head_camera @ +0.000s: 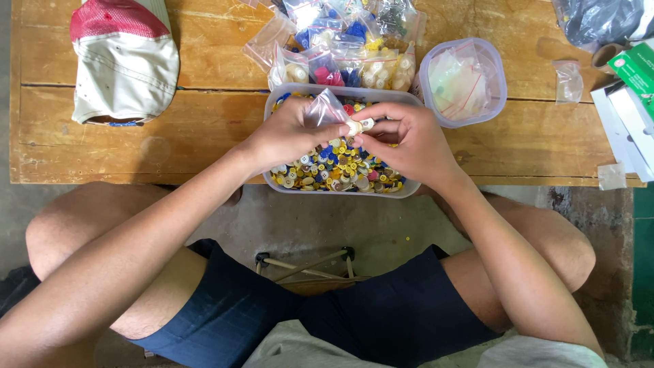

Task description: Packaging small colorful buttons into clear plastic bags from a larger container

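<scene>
Small clear zip bag (325,109) held above the rectangular tub; heap of clear bags of sorted coloured buttons (340,48) behind it; round tub of empty red-striped zip bags (463,82); lone clear bag (568,82); green-and-white boxes (630,102) at right edge; dark plastic bag (599,20) top right.

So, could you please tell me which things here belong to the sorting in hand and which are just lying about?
In use:
left hand holding a small clear bag
right hand pinching pale buttons
tub of mixed buttons
filled button bags
round tub of empty bags

Lying about:
red and white cap
cardboard boxes
dark plastic bag
</scene>
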